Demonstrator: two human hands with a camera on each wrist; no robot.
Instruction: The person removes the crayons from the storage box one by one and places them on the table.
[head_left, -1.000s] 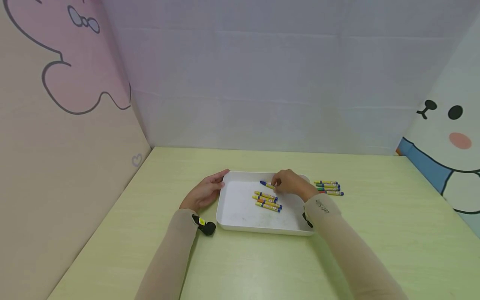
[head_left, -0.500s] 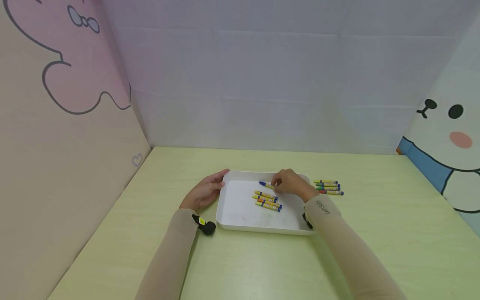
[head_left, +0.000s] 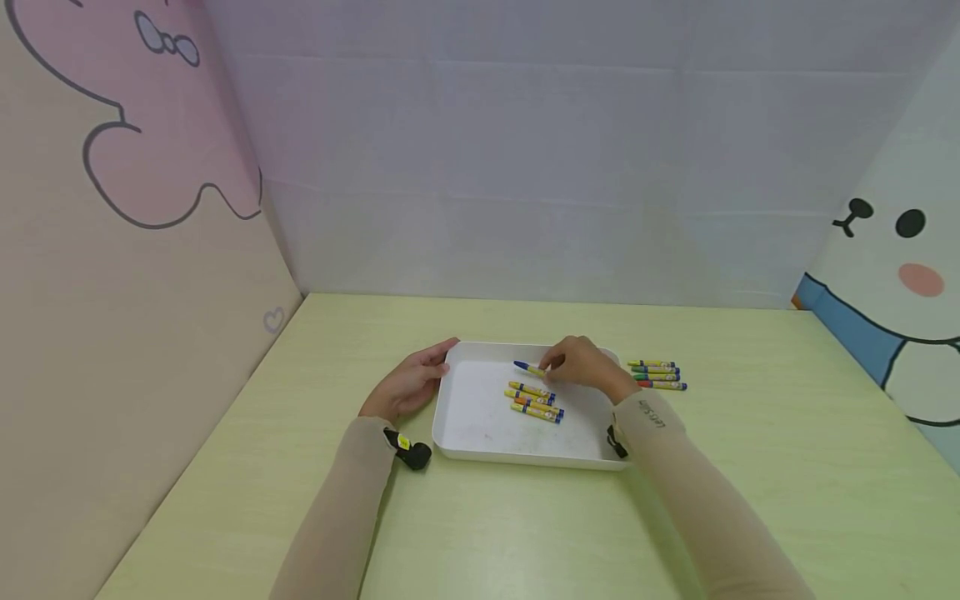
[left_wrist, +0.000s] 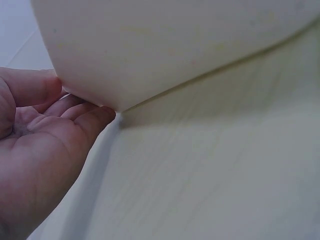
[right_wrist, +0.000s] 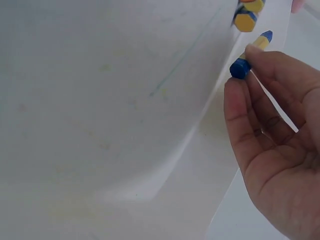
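A white tray (head_left: 480,454) lies on the table, and my left hand (head_left: 407,385) holds it at its far left corner. In the left wrist view, the thumb and fingers touch the tray wall (left_wrist: 165,45), and some fingertips are hidden behind it. Over the far right part of the tray, my right hand (head_left: 582,365) pinches a blue crayon (head_left: 529,367) between thumb and fingers. The crayon's blue tip points left, and its blue butt end shows in the right wrist view. Several yellow-wrapped crayons (head_left: 535,403) lie side by side in the tray, just nearer than the right hand.
Several more crayons (head_left: 658,376), green and red among them, lie in a row on the table (head_left: 780,450) right of the tray. A pale cloth wall (head_left: 555,183) stands behind the table. Printed panels flank it on both sides.
The right hand has shifted slightly left and away, carrying the blue crayon with it. My left hand and the tray have stayed in place.
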